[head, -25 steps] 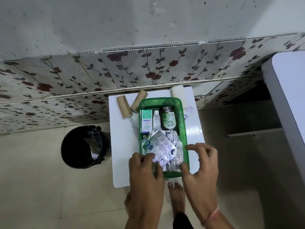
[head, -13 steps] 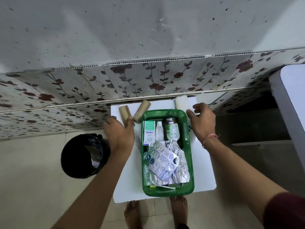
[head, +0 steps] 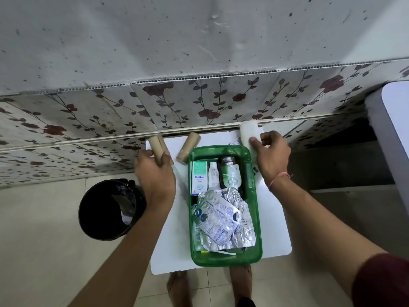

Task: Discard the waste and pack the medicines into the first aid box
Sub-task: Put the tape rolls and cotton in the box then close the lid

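A green first aid box (head: pixel 256 222) sits on a small white table (head: pixel 274 220). It holds an Optibex carton (head: pixel 199 177), a white tube (head: pixel 213 175), a dark bottle (head: pixel 230 172) and several foil blister strips (head: pixel 221 220). My left hand (head: pixel 155 173) is closed around a brown cardboard roll (head: pixel 156 147) at the table's back left. A second cardboard roll (head: pixel 188 147) lies beside the box. My right hand (head: pixel 271 156) grips a white roll (head: pixel 249 132) at the back right corner. A small printed wrapper (head: pixel 235 141) lies behind the box.
A black waste bin (head: pixel 110 209) stands on the floor left of the table. A floral-tiled wall (head: pixel 199 103) runs right behind the table. A white cabinet edge (head: pixel 394 120) rises at the right. My bare feet (head: pixel 179 286) are under the table's front edge.
Both hands left the blister strips in the box and reached to the back of the table. The left closed on a cardboard roll, the right on the white roll.
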